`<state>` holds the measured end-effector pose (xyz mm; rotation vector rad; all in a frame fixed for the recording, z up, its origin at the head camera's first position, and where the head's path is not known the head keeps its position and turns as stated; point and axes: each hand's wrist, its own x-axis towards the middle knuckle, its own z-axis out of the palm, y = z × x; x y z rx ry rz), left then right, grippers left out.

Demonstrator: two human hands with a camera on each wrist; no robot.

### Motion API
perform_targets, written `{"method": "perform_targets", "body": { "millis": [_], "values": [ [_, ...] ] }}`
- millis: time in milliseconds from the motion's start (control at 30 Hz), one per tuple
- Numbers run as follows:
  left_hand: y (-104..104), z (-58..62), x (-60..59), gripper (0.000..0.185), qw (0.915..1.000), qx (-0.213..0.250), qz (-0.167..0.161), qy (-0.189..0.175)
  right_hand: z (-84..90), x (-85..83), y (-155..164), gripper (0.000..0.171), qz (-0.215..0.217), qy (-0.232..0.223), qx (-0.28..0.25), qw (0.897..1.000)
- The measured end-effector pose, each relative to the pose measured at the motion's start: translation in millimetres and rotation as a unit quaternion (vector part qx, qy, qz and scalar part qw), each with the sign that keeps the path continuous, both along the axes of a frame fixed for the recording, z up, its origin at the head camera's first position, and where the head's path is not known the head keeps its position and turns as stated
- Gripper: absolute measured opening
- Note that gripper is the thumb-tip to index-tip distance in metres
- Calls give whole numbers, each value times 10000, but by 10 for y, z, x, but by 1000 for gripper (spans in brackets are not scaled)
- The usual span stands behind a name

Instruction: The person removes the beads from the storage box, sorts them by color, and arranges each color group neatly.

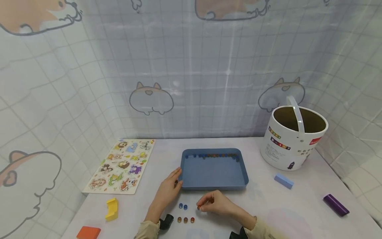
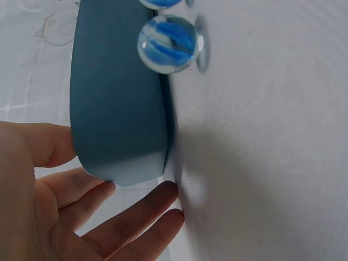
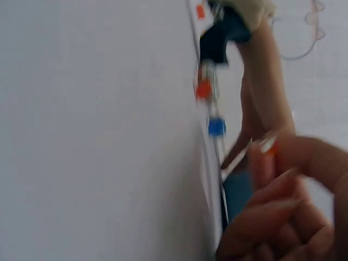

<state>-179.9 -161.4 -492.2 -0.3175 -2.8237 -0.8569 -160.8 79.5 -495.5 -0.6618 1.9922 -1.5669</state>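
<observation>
Blue plastic is filling the left wrist view: the tray's [image 2: 117,103] rounded corner, with the left hand [image 2: 65,206] lying against it, fingers [image 2: 136,209] straight and relaxed, gripping nothing. That view is also showing two blue-swirled marbles [image 2: 167,43] close up on the table [image 2: 261,136], a pattern the head view is too far off to resolve.

The head view is giving the layout instead: the tray [image 1: 213,171] is sitting mid-table with a row of marbles [image 1: 213,155] along its far wall, the left hand [image 1: 168,189] is resting at its near left corner, and the right hand [image 1: 213,202] is hovering just in front of the tray, fingertips curled and pinching a small dark marble [image 1: 198,207]. Two blue marbles [image 1: 183,206] and three brownish ones [image 1: 185,219] are lying between the wrists.

The right wrist view is blurred; only curled fingers [image 3: 272,217] are showing there.
</observation>
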Motion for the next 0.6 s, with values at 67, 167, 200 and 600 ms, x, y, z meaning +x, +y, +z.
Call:
{"method": "perform_targets", "body": {
  "millis": [67, 167, 200, 600],
  "values": [
    [-2, 1, 0, 50, 10000, -21, -18, 13, -54, 60, -1, 14, -4, 128, 112, 9999],
    [-2, 8, 0, 50, 10000, 4, -31, 15, -105, 126, -8, 9, -20, 499, 342, 9982],
    [-3, 12, 1, 50, 10000, 2, -32, 19, -112, 142, -12, 8, -20, 682, 428, 9967],
    [-7, 0, 6, 50, 9999, -27, -85, 97, -147, 230, -49, 13, 180, 1722, 697, 9824]
  ]
}}
